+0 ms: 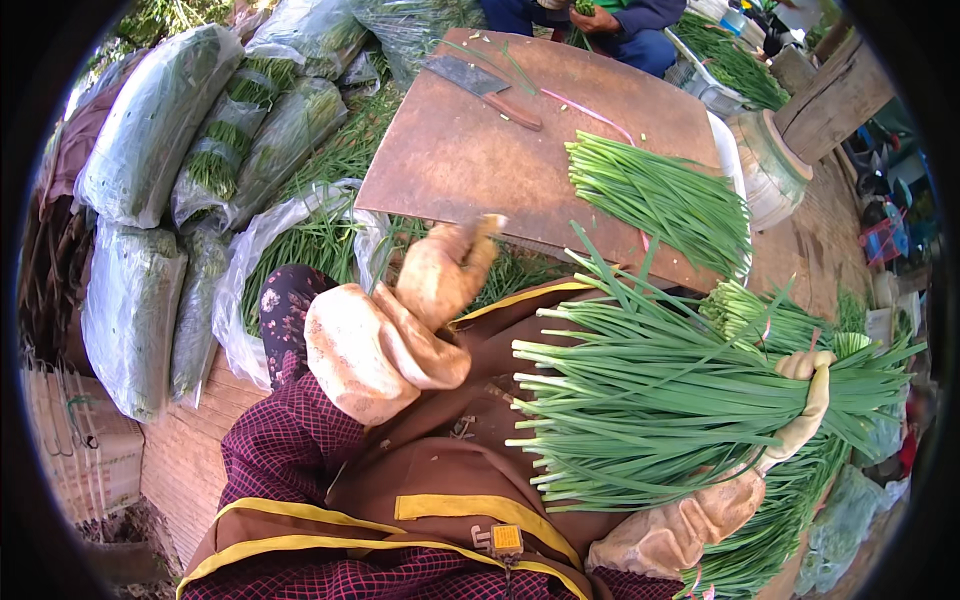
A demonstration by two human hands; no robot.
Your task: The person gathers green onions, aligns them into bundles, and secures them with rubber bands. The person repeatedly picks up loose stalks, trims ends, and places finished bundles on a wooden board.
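My right hand point(802, 401), in a pale glove, grips a large bunch of long green garlic chives point(652, 390) by its leafy part. The cut pale stem ends point left, across my brown apron point(450, 465) with yellow trim. My left hand point(448, 262), also gloved, hangs near the front edge of a worn brown board point(465, 165). Its fingers are curled and blurred; whether anything thin is between them I cannot tell. On the board's right side lies a neat sheaf of chives point(660, 199). A cleaver point(480, 90) with a wooden handle rests at the board's far left.
Plastic-wrapped chive bundles point(154, 127) are piled at the left, near an open bag of loose greens point(300, 255). More bundles point(780, 517) lie at my right. Across the board sits another person point(600, 22) holding greens. A large glazed jar point(772, 165) stands behind the board's right edge.
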